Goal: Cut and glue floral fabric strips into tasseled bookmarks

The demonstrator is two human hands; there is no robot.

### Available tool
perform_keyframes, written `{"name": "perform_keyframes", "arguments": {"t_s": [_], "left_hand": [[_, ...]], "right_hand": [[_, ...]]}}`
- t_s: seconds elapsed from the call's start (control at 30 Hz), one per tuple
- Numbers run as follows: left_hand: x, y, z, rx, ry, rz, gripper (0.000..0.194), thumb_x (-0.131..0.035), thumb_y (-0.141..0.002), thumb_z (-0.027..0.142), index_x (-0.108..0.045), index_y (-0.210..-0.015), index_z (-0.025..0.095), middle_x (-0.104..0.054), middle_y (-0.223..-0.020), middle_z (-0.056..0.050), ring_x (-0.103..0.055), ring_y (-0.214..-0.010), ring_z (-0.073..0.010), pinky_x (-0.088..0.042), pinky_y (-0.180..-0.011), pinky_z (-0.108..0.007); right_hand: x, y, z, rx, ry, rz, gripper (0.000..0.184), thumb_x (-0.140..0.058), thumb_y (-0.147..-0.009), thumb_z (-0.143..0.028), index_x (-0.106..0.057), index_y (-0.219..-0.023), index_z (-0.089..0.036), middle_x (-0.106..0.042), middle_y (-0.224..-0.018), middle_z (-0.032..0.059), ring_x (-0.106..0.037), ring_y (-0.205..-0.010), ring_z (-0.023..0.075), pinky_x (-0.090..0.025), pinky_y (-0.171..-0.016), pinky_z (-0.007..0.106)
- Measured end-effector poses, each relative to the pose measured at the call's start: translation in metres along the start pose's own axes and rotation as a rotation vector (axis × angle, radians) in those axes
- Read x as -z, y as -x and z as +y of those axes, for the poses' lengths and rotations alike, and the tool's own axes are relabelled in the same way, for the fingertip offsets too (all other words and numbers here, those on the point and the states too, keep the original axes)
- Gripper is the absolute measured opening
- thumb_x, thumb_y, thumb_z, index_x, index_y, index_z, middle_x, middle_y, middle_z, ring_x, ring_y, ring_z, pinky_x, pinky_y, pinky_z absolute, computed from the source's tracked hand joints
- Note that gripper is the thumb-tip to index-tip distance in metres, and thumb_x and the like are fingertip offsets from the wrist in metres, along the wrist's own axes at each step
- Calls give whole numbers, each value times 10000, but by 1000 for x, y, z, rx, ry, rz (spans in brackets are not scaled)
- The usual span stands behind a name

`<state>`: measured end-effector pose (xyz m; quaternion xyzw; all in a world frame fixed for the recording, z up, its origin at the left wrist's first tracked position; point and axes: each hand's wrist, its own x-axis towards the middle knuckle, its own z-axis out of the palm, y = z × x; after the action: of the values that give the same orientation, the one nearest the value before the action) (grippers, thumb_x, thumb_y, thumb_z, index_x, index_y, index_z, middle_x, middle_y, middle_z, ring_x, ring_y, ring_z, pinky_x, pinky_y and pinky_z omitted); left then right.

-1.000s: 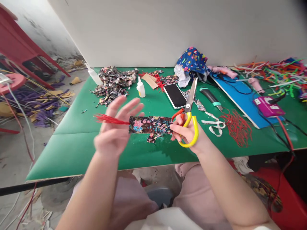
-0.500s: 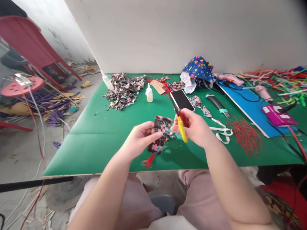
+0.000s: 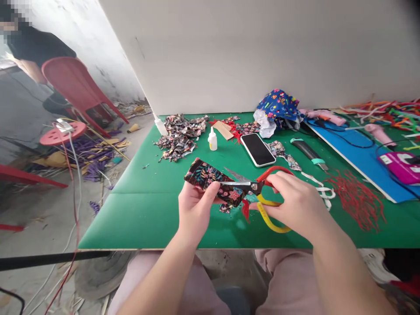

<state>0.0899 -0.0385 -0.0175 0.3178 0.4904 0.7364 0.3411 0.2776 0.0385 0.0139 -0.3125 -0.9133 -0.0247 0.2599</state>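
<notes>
A flat, dark strip covered in floral fabric [image 3: 215,174] is pinched between the thumb and fingers of my left hand [image 3: 196,210]. From its lower right end hangs a red tassel [image 3: 246,211]. My right hand [image 3: 293,203] grips scissors [image 3: 254,187] by their red and yellow handles. Their blades are spread apart and point left, one lying across the strip near my left thumb. Whether that blade touches the fabric I cannot tell. A small floral scrap [image 3: 225,208] lies on the green tabletop [image 3: 141,218] beneath the strip.
Behind my hands stand a small glue bottle [image 3: 212,140], a phone [image 3: 258,149] and a heap of fabric scraps [image 3: 180,135]. A utility knife [image 3: 308,153], red threads [image 3: 357,199] and a blue board [image 3: 354,153] lie to the right. Another person [image 3: 39,48] sits at far left.
My left hand has gone from spread fingers at the tassel to holding the strip, which is turned so the tassel end faces right. My right hand has swung the scissors round to point left, blades apart.
</notes>
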Motion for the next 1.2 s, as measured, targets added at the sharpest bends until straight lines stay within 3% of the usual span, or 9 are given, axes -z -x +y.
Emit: {"name": "perform_keyframes", "arguments": {"t_s": [0.17,0.33,0.63,1.2], "left_hand": [[-3,3,1,57,-52,-12,240,-643,-776,387,-570,-908,200,-644,-719,14,-654,-607,-143,-546,-464,-207],[-5,3,2,121,-107,-35,256,-624,-784,395,-560,-937,199,-651,-779,-9,-662,-682,-173,-563,-514,-241],[-6,1,0,131,-122,-65,296,-624,-787,387,-573,-1008,198,-662,-799,-11,-654,-654,-152,-541,-475,-208],[-8,-1,1,153,-81,-37,268,-637,-773,387,-590,-960,202,-666,-856,-12,-646,-642,-141,-523,-442,-194]], "right_hand": [[1,3,1,34,34,-44,236,-600,-775,-366,-531,-898,-176,-544,-724,-3,-544,-655,139,-375,-561,245],[2,4,0,28,110,-24,236,-584,-786,-394,-555,-874,-176,-544,-663,-11,-514,-556,127,-326,-502,252],[-2,4,0,27,131,-13,243,-612,-760,-396,-587,-866,-179,-526,-607,-42,-485,-500,102,-268,-460,249],[-3,5,-2,30,149,-7,174,-624,-760,-331,-601,-842,-179,-583,-603,-33,-506,-504,95,-291,-474,229]]}}
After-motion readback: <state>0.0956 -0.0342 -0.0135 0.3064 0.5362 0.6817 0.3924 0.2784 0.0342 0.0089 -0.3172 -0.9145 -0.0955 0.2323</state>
